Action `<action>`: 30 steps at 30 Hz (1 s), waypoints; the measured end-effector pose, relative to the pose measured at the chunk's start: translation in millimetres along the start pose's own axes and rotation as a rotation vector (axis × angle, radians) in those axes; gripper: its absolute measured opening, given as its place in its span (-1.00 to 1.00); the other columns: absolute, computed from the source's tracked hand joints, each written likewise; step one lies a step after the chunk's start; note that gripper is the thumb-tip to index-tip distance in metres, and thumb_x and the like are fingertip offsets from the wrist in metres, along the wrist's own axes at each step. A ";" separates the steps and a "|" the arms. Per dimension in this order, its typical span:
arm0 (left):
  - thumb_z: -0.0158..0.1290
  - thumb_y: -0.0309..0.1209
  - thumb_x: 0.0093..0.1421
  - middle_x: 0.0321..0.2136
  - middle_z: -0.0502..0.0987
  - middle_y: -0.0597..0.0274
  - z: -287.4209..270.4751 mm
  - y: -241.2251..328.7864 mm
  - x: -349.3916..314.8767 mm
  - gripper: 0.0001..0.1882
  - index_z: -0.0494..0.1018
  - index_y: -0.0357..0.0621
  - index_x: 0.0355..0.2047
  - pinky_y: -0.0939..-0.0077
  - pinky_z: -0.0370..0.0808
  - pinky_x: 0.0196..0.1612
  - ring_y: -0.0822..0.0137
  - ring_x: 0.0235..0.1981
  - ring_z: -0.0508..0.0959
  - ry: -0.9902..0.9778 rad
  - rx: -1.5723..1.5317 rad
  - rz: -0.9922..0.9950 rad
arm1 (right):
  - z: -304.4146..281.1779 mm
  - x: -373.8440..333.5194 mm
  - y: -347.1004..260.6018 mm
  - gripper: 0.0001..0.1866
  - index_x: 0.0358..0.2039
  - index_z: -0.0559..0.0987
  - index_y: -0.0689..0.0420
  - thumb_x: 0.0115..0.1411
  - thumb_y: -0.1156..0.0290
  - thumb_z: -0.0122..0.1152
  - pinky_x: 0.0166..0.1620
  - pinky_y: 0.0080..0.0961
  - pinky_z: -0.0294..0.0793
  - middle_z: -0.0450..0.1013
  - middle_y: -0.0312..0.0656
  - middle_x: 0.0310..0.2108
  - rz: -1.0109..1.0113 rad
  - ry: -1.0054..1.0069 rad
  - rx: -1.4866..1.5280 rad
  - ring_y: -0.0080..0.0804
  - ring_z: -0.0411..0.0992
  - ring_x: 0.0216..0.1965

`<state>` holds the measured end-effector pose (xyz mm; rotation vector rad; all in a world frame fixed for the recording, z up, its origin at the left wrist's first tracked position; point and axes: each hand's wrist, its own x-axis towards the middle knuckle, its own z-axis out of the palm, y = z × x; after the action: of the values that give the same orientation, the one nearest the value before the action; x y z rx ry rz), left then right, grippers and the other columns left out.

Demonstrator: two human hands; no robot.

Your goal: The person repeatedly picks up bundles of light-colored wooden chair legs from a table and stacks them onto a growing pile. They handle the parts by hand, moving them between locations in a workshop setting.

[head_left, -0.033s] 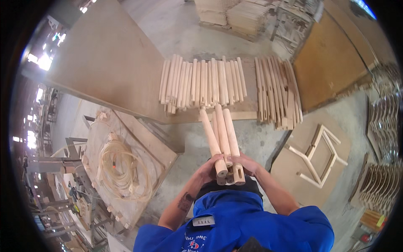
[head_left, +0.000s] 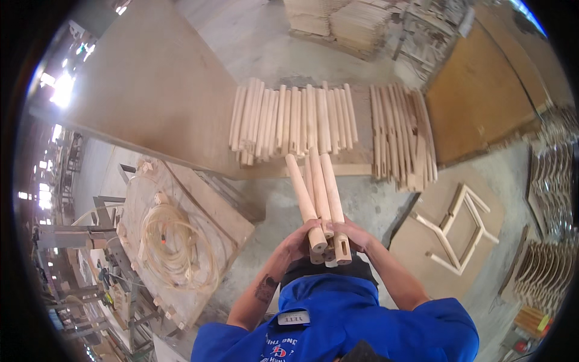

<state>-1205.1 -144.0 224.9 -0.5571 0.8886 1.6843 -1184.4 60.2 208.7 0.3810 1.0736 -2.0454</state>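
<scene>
Left hand [head_left: 297,241] and right hand [head_left: 357,236] clasp round wooden rods [head_left: 321,193] pointing toward twelve o'clock: likely stiff, best cradled from both sides.

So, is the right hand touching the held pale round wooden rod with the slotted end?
Touching. The head view shows the right hand gripping the slotted rod near its slot.

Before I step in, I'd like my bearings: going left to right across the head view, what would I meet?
Hose coil → held rods → wooden frame → curved slats.
</scene>
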 end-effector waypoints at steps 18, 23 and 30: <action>0.19 -0.28 -0.04 0.11 0.27 -0.12 -307.8 411.0 366.8 -0.05 -0.06 -0.35 0.26 0.24 0.33 0.13 0.01 0.11 0.34 0.421 0.899 0.463 | -185.8 587.7 -163.4 -0.08 0.31 -0.04 0.25 0.04 0.38 0.27 0.23 -0.37 0.19 0.12 0.03 0.26 -0.340 0.329 -0.629 -0.20 0.18 0.23; 0.10 -0.37 0.06 0.21 0.16 -0.15 -313.8 347.9 413.5 -0.12 -0.11 -0.34 0.31 0.00 0.13 0.21 -0.11 0.22 0.17 1.072 1.386 0.598 | -213.5 620.9 -144.8 -0.16 0.29 0.00 0.23 0.04 0.45 0.18 0.22 -0.17 0.21 0.04 0.11 0.28 -0.164 0.561 -1.158 0.07 0.08 0.27; 0.03 -0.47 0.09 0.15 0.23 -0.09 -320.4 350.3 390.7 -0.27 0.07 0.01 0.29 0.04 0.29 0.06 -0.05 0.11 0.32 1.222 1.454 0.408 | -214.6 598.0 -144.8 -0.27 0.25 0.12 0.16 0.04 0.49 0.11 0.20 -0.14 0.25 0.08 0.07 0.26 -0.223 0.533 -1.293 0.02 0.04 0.28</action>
<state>-1677.3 -204.5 -164.3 -0.2859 2.8249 0.4110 -1702.0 -18.9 -179.2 0.1006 2.5430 -1.0174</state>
